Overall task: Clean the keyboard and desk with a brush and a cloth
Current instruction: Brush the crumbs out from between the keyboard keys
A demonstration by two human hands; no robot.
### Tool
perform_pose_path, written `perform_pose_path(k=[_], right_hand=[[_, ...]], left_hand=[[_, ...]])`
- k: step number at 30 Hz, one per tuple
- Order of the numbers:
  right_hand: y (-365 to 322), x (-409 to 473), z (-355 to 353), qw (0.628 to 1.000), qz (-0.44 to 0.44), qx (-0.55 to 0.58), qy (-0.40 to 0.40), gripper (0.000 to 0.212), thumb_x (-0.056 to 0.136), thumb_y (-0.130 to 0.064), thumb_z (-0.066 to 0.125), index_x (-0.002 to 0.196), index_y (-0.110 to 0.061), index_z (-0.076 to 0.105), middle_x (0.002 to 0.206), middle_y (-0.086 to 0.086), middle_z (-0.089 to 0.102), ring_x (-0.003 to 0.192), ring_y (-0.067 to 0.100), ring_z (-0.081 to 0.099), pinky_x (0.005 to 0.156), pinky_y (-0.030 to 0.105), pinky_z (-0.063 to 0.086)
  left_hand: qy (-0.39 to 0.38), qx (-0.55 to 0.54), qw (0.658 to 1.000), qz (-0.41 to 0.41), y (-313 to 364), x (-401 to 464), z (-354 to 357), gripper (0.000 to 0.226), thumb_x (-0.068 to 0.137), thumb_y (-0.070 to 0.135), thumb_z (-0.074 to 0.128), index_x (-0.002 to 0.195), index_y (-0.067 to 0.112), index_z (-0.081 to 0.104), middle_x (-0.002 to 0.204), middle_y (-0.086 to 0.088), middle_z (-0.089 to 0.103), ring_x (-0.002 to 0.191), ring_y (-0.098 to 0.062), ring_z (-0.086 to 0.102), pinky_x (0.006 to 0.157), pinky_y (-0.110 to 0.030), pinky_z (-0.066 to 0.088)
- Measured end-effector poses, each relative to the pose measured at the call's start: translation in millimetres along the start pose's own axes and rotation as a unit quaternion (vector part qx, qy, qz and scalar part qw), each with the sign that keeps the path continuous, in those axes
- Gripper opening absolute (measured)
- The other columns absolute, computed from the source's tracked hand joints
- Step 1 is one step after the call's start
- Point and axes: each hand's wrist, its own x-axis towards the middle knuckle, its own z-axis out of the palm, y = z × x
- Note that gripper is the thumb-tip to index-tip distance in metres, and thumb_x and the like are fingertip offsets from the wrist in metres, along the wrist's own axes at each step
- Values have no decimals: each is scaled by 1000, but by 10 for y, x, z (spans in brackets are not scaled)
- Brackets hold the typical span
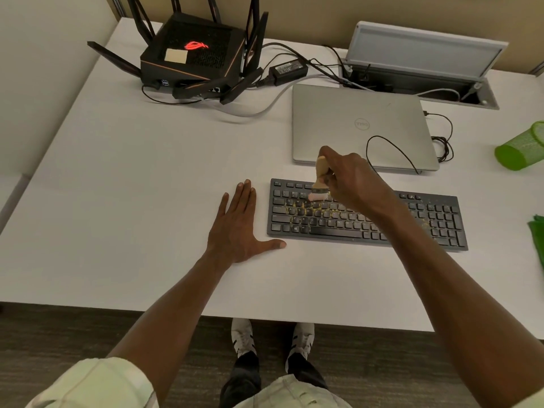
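Right hand brushing the upper rows of a black keyboard while the left hand lies flat beside it.

The right hand (348,175) grips the pale wooden handle of a small brush (321,181), its light bristles touching the upper key rows of the flat black plastic keyboard (382,222), which has yellowish crumbs scattered among the letter keys under that hand. The left hand (240,228) rests palm down with fingers straight and thumb spread on the white desk (132,187), just left of the keyboard's edge. Beyond the right hand lies a closed silver laptop (362,125). Far to its right, a green cloth (537,234) shows at the desk's edge, with a green mesh cup (521,148) tipped over beyond it. Well beyond the left hand stands a black router with antennas (194,57).
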Motion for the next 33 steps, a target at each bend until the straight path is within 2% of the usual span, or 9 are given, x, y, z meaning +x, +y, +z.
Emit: perform_pose_path(k=[4, 8, 12, 15, 17, 22, 26, 30, 33], right_hand=[[-77, 29, 47, 999, 5, 41, -2, 19, 94, -7, 55, 110, -11, 47, 86, 13, 66, 66, 26, 60, 50, 31, 49], [-3, -48, 9, 1000, 16, 6, -8, 19, 93, -5, 56, 110, -9, 49, 84, 15, 64, 65, 27, 60, 49, 29, 46], [20, -30, -79, 997, 51, 52, 30, 17, 92, -4, 54, 108, -5, 49, 84, 11, 65, 57, 12, 56, 45, 28, 46], [-16, 38, -39, 988, 105, 71, 88, 19, 94, -9, 53, 110, -2, 47, 83, 12, 63, 59, 22, 57, 44, 33, 46], [-36, 52, 31, 985, 127, 65, 92, 20, 95, -9, 51, 113, -2, 45, 84, 16, 63, 61, 28, 60, 45, 36, 48], [-39, -58, 116, 997, 32, 59, 34, 17, 92, 2, 52, 108, -3, 46, 79, 8, 64, 61, 24, 62, 45, 21, 40], [9, -64, 29, 997, 36, 58, 19, 19, 92, 2, 53, 108, -5, 47, 79, 4, 61, 56, 7, 53, 47, 12, 34], [-36, -13, 41, 995, 30, 67, 62, 16, 93, 2, 50, 108, -3, 47, 84, 10, 67, 62, 15, 59, 47, 26, 46], [-60, -45, 110, 997, 17, 67, 39, 12, 94, 1, 50, 105, -4, 47, 79, 8, 64, 58, 13, 56, 46, 17, 38]], left_hand=[[7, -9, 1000, 3, -5, 3, 11, 147, 62, 107, 28, 162, 4, -1, 170, -8, -16, 156, -19, -17, 128, -46, -6], [5, -2, 1000, -1, -4, -3, 4, 147, 62, 108, 27, 162, 4, -1, 170, -8, -16, 156, -18, -18, 128, -45, -7], [3, -2, 1000, -4, 4, -3, 9, 147, 61, 108, 26, 162, 5, -2, 170, -7, -17, 156, -17, -19, 127, -45, -7], [2, -2, 1000, -4, 0, 0, 10, 147, 61, 108, 26, 162, 5, -2, 170, -7, -17, 156, -17, -19, 128, -45, -6], [2, -3, 1000, -3, -3, 4, 7, 147, 61, 108, 26, 162, 5, -2, 170, -7, -17, 156, -17, -19, 128, -45, -6], [5, -5, 1000, 0, 0, -3, 4, 147, 61, 108, 25, 162, 5, -1, 170, -8, -16, 156, -18, -18, 128, -45, -7], [2, 2, 1000, -2, 5, 4, 0, 147, 61, 108, 24, 162, 5, -2, 170, -8, -17, 156, -18, -19, 127, -44, -8], [2, 2, 1000, 0, 5, 2, 1, 147, 61, 108, 24, 162, 5, -2, 170, -8, -17, 156, -18, -18, 127, -45, -7], [2, 2, 1000, -1, 0, 4, 5, 147, 61, 108, 24, 162, 5, -2, 170, -8, -17, 156, -18, -18, 127, -45, -7]])
